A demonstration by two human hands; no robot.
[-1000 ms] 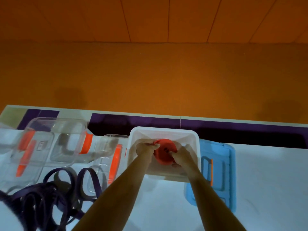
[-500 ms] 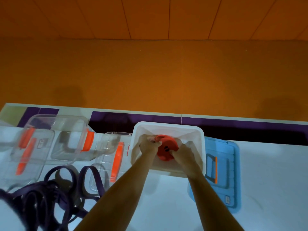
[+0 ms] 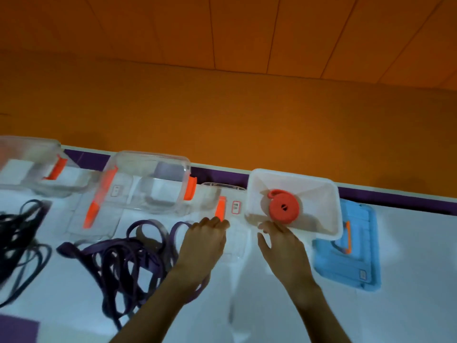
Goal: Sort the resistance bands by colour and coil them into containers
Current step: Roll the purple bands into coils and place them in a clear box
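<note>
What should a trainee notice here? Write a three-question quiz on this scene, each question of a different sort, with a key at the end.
1. True or false: the coiled orange band lies inside the white container.
2. Multiple choice: what colour is the tangle of bands on the table beside the left hand? A green, B purple, C yellow.
3. Short answer: what is the right hand holding?

Key: 1 true; 2 B; 3 nothing, its fingers are spread and empty, just in front of the white container.
</note>
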